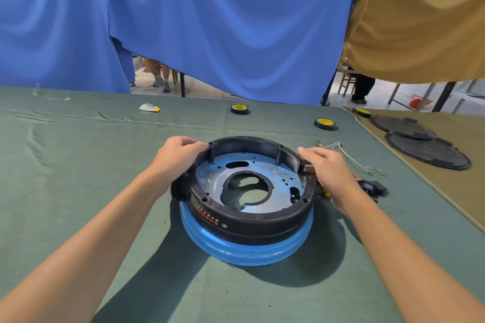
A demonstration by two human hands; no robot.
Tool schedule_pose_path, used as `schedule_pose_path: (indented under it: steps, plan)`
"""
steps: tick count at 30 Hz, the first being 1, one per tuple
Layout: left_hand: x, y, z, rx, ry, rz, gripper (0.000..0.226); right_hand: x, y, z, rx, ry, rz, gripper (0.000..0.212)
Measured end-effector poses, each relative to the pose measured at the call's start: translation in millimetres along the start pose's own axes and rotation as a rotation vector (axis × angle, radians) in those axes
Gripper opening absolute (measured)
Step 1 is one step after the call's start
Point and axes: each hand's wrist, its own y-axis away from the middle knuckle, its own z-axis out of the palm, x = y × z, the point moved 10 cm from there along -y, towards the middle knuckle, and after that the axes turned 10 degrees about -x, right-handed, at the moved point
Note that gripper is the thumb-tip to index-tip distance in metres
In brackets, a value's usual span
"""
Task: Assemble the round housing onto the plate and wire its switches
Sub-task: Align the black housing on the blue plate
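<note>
Housing [262, 225] sits on plate [278, 173] atop blue base [236, 249], mid cloth [78, 165] — I see L hand [178, 155] curled on its far-left rim, R hand [325, 165] gripping right rim — wires [349, 157] & switches [372, 187] just beside R hand

Your right hand [325, 168] hides part of the switches [372, 187]; red print [207, 217] on the housing [262, 228] is too small to read.

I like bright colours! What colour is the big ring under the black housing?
The ring is blue, seen in the head view.
</note>
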Motion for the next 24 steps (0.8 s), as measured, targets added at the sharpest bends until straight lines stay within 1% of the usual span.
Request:
schedule_pose_path:
  steps: [2,4,7,10,17,20,24]
  plan:
    - [-2.5,-1.5,10.0,-0.093,0.058,-0.026,0.025,3.4,8.1,4.2,-0.044,-0.043,0.01,0.014]
    - [-4.1,-0.5,16.3,-0.135,0.101,-0.032,0.029,4.3,15.4,10.2,-0.075,-0.079,0.023,0.002]
    - [-1.9,0.0,20.1,-0.155,0.103,-0.022,0.029,1.4,22.7,5.1,0.022,-0.093,0.021,0.017]
    - [-0.2,-0.6,20.5,-0.174,0.093,-0.018,0.028,-0.3,29.2,0.7,0.079,-0.148,0.021,0.016]
    - [-1.4,2.4,19.8,-0.182,0.093,-0.019,0.03,0.6,34.6,0.6,0.051,-0.147,0.03,0.016]
    - [-0.8,3.8,19.5,-0.188,0.088,-0.01,0.029,-1.0,37.1,1.5,0.042,-0.159,0.011,0.021]
    - [-1.9,2.9,18.6,-0.193,0.082,-0.003,0.03,-0.5,37.8,1.0,0.074,-0.184,0.01,0.026]
